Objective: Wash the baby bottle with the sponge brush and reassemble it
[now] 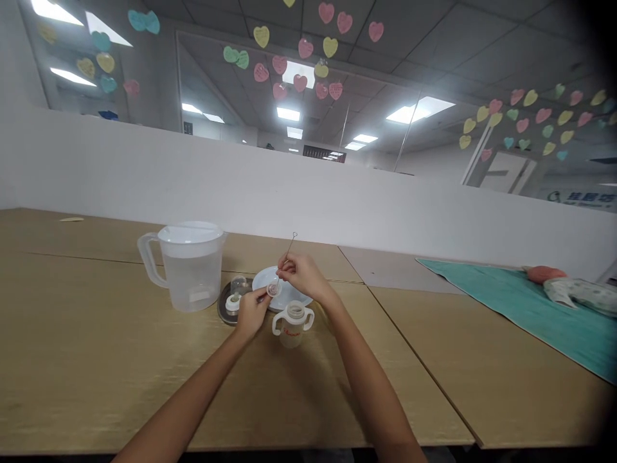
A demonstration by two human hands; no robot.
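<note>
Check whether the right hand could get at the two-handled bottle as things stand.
Probably yes: the two-handled bottle stands close by, with nothing visibly covering it. The right hand holds a thin rod, though, so a full grasp might be awkward.

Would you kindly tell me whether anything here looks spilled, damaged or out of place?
Nothing looks spilled or damaged. One oddity: a tan piece lies alone at the far left of the table, away from the jug and two-handled bottle; it's too small to identify.
</note>
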